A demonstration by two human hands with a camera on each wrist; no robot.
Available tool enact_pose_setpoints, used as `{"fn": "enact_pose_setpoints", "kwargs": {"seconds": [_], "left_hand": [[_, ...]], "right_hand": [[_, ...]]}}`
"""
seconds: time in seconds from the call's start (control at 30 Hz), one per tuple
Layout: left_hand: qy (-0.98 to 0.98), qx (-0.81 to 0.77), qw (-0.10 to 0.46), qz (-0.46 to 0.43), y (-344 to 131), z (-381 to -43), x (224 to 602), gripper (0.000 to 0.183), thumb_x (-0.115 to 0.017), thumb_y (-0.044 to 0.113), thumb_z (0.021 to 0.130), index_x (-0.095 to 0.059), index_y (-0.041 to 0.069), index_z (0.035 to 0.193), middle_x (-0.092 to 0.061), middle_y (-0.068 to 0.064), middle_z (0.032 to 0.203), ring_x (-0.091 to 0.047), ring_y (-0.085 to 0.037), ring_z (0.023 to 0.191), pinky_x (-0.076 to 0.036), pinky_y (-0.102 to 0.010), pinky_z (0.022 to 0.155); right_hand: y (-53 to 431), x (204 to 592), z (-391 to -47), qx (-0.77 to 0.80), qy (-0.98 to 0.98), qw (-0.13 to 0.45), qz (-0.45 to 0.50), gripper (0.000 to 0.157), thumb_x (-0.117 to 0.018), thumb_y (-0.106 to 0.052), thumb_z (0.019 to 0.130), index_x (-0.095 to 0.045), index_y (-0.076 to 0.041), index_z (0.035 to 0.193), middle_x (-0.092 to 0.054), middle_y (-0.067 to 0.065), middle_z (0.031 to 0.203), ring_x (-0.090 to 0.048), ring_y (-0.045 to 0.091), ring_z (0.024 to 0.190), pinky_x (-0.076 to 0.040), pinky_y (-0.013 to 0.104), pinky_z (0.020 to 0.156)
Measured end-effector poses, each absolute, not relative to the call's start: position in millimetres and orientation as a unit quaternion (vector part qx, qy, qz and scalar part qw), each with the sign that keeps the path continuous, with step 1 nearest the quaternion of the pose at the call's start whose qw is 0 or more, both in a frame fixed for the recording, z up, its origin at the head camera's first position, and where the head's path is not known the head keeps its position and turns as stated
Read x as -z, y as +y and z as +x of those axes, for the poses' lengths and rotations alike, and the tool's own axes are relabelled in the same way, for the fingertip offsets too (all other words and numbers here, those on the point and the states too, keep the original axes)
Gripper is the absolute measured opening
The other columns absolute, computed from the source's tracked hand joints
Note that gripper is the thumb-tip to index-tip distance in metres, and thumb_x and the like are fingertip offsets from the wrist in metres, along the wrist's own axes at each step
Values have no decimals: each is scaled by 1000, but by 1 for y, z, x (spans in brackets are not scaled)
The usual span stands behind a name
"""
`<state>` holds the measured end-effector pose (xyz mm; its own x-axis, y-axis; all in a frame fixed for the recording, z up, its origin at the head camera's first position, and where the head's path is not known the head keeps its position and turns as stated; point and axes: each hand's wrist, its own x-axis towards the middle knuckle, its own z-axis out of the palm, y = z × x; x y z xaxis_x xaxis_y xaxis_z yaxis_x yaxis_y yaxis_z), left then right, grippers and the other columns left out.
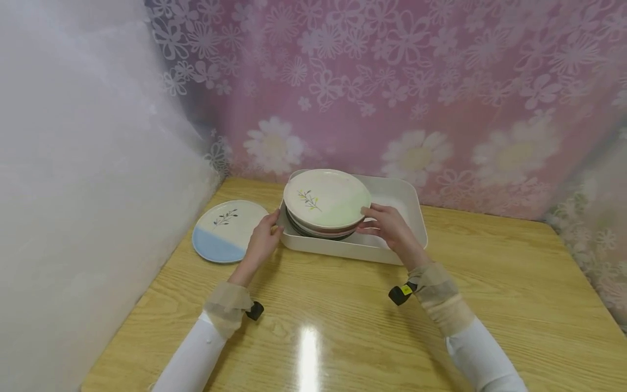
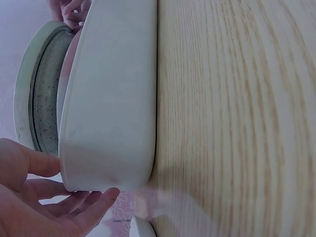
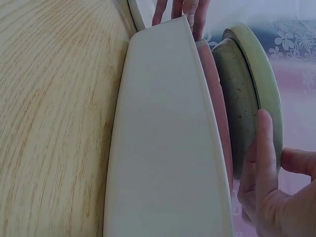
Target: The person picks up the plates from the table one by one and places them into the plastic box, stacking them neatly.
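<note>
A white rectangular bin (image 1: pixel 338 250) stands on the table with a stack of plates at its left end. My left hand (image 1: pixel 263 239) holds the bin's left front corner, thumb at the rim and fingers along the outside of the end wall. The topmost plate (image 1: pixel 325 198) is cream and pale green with a leaf sprig. Its right edge is gripped by my right hand (image 1: pixel 389 224), thumb above and fingers beneath. That plate tilts above the bin's rim, its grey speckled underside (image 3: pixel 237 94) showing. A pink plate (image 3: pixel 216 108) lies below it, partly hidden by the bin wall.
A round cream and blue plate (image 1: pixel 227 231) with a dark leaf sprig lies on the wooden table (image 1: pixel 333 305), left of the bin. Behind the bin hangs a pink flowered curtain (image 1: pixel 343 120). A white sheet (image 1: pixel 98 163) borders the table's left side.
</note>
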<state>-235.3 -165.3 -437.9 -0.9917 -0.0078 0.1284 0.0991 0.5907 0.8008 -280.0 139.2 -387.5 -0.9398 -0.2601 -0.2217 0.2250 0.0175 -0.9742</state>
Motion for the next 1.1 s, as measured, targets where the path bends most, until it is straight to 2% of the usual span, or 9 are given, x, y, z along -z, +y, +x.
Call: {"fn": "enact_pose_setpoints", "kwargs": {"seconds": [0.23, 0.33, 0.53, 0.7, 0.77, 0.97, 1.1], "left_hand": [[-891, 448, 61, -33, -165, -236, 439, 54, -54, 7, 104, -37, -5, 153, -44, -24, 152, -48, -40, 136, -40, -51, 113], [-892, 447, 60, -31, -165, -235, 438, 54, -54, 6, 103, -37, -5, 153, -44, -25, 152, -48, -40, 136, -39, -51, 114], [-893, 445, 59, -32, -165, -233, 438, 54, -54, 6, 103, -37, -6, 153, -44, -25, 152, -48, -40, 136, -38, -52, 114], [-892, 447, 59, -31, -168, -233, 439, 54, -56, 10, 103, -39, -4, 152, -46, -24, 151, -51, -40, 133, -40, -52, 113], [-891, 449, 59, -28, -170, -232, 439, 54, -58, 12, 103, -41, -3, 152, -47, -24, 150, -53, -40, 131, -43, -52, 110], [-885, 462, 56, -22, -173, -232, 436, 54, -62, 16, 102, -45, 2, 151, -48, -22, 150, -58, -39, 127, -57, -48, 92], [-885, 461, 55, -23, -174, -232, 435, 54, -61, 18, 102, -45, 3, 152, -48, -21, 151, -59, -38, 127, -56, -49, 94]], "right_hand": [[146, 388, -279, 685, 707, 177, -19, 71, -55, -25, 106, -16, -8, 163, -56, 7, 116, -68, 14, 83, -61, 31, 83], [149, 389, -278, 680, 712, 172, -25, 73, -56, -26, 105, -14, -12, 164, -56, 4, 114, -68, 13, 84, -61, 31, 82], [155, 393, -276, 675, 718, 166, -40, 73, -58, -21, 104, -17, -12, 163, -64, -2, 101, -68, 8, 78, -61, 29, 79], [163, 393, -269, 657, 737, 153, -51, 67, -58, -23, 105, -25, -9, 161, -65, 1, 109, -68, 10, 81, -61, 28, 80], [168, 394, -267, 648, 747, 137, -52, 63, -57, -25, 105, -31, -6, 159, -64, 3, 109, -68, 11, 82, -61, 28, 79], [189, 404, -262, 641, 765, 44, -54, 51, -57, -27, 105, -48, 3, 145, -64, -3, 94, -68, 10, 78, -62, 27, 72], [203, 409, -257, 619, 782, -47, -57, 43, -57, -24, 105, -58, 7, 136, -66, 9, 99, -69, 9, 81, -61, 23, 74]]}}
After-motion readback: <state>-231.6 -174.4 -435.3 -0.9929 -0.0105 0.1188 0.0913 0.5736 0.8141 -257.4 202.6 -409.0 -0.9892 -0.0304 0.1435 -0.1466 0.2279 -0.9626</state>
